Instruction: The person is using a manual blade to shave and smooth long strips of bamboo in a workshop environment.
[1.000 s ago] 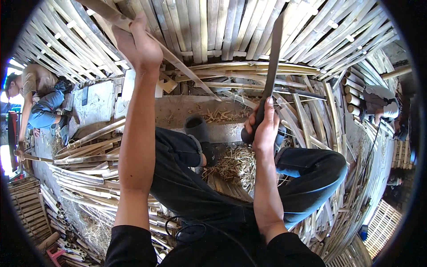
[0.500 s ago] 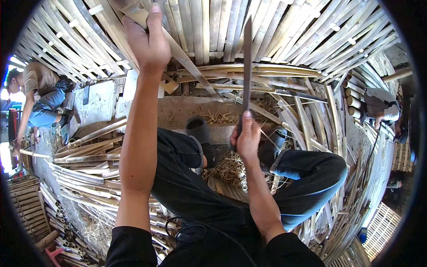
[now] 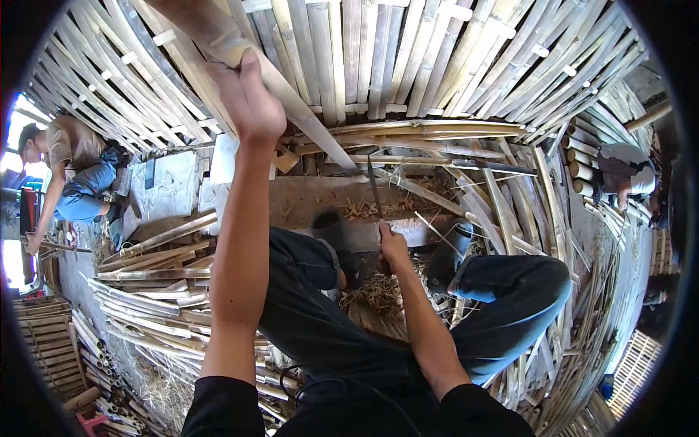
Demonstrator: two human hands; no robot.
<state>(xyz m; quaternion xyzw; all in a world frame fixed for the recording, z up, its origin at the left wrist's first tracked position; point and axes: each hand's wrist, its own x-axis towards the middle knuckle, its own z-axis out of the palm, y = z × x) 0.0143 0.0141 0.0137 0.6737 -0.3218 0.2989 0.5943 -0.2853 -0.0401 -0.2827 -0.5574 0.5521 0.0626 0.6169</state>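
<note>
My left hand [image 3: 247,98] is raised and grips a long split bamboo strip [image 3: 298,109] that slants down to a wooden block [image 3: 313,200] in front of my knees. A long-bladed knife [image 3: 374,191] stands nearly edge-on with its tip pointing away from me, gripped by my right hand [image 3: 392,246] just above the block. The blade lies close to the lower end of the strip. Shavings [image 3: 378,291] lie between my legs, and I wear dark rubber boots [image 3: 335,233].
Bamboo slats [image 3: 408,58] cover the ground ahead and to the right. A stack of bamboo strips [image 3: 153,291] lies at my left. One person [image 3: 73,167] bends over at far left; another person [image 3: 619,171] crouches at far right beside cut bamboo poles [image 3: 579,164].
My right hand has swung the knife left and down toward the block, from tilted right to nearly edge-on. My left hand stayed raised on the strip, shifting slightly right.
</note>
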